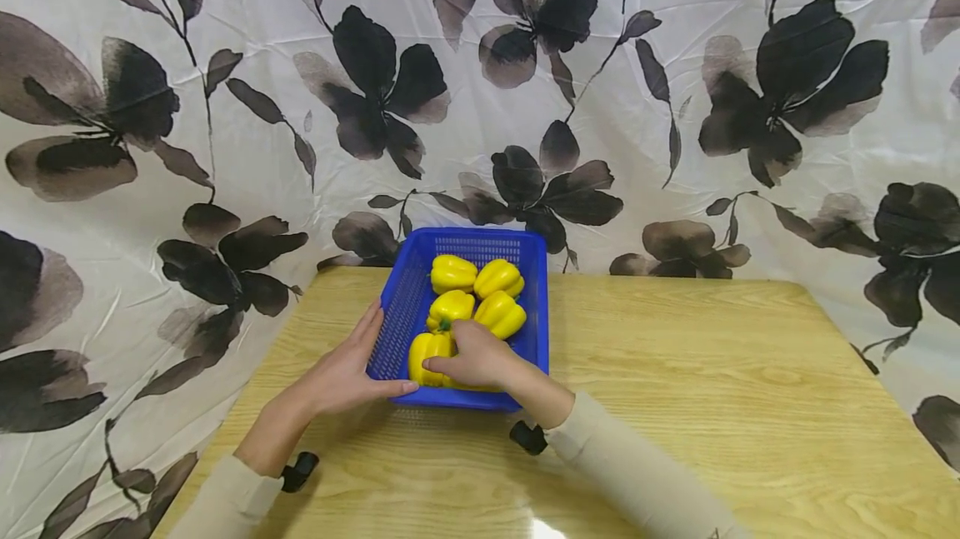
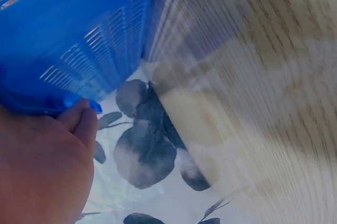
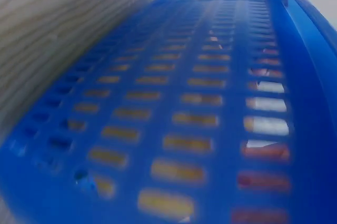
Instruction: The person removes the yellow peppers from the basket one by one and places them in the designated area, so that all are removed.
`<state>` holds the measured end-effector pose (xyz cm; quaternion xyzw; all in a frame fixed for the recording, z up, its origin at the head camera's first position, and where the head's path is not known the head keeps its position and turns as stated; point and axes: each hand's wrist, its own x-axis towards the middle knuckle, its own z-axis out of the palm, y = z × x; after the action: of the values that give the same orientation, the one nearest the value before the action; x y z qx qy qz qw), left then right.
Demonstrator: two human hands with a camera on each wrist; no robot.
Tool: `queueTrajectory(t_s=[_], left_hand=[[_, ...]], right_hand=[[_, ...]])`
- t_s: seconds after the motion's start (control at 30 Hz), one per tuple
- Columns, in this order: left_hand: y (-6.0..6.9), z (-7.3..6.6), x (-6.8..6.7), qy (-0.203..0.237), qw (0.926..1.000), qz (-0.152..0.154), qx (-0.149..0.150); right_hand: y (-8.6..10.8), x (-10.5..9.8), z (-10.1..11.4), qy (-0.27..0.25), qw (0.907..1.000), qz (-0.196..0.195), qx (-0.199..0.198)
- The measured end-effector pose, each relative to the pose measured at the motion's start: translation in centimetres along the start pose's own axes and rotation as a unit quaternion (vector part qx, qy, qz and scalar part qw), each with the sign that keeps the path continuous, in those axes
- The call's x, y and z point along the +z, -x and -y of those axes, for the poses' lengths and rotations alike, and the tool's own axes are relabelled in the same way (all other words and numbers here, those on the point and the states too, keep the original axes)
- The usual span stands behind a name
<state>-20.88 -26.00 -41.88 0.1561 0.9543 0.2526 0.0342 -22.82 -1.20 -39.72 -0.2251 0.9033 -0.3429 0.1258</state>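
Note:
A blue plastic basket (image 1: 542, 314) with slotted walls stands on the table and holds several yellow bell peppers (image 1: 499, 279). My left hand (image 1: 341, 376) grips its near left corner, thumb along the front rim and fingers on the left rim. In the left wrist view, the fingertips (image 2: 79, 116) meet the blue rim. My right hand (image 1: 480, 356) reaches over the front into the basket. Its thumb and fingers are around the front-left bell pepper (image 1: 427, 358); the palm side is hidden. Only the slotted basket wall (image 3: 174, 92) fills the right wrist view, with yellow showing through.
The wood-grain table (image 1: 675, 389) extends to the right of the basket. Behind it hangs a white cloth (image 1: 637, 147) with dark flowers. Black wrist-worn devices (image 1: 528, 437) sit under both forearms, close to the table.

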Motion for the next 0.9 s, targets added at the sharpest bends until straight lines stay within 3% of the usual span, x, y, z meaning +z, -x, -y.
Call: queueTrajectory(t_s=[0.27,0.37,0.63,0.9], left_hand=[[-0.2,0.2,0.3,0.001,1.0,-0.004,0.004],[-0.1,0.2,0.2,0.001,1.0,-0.004,0.003],[-0.2,0.4,0.0,-0.001,0.9999,-0.01,0.013],[-0.3,0.6,0.3,-0.003,0.9999,-0.009,0.013]], right_hand=[[-1.3,0.9,0.4,0.007,0.998,-0.004,0.062],[-1.9,1.3,0.4,0.035,0.9963,-0.001,0.079],[-2.6,1.8,1.5,0.131,0.9871,0.001,0.091],[-2.9,2.2,1.6,0.158,0.9827,0.025,0.094]])
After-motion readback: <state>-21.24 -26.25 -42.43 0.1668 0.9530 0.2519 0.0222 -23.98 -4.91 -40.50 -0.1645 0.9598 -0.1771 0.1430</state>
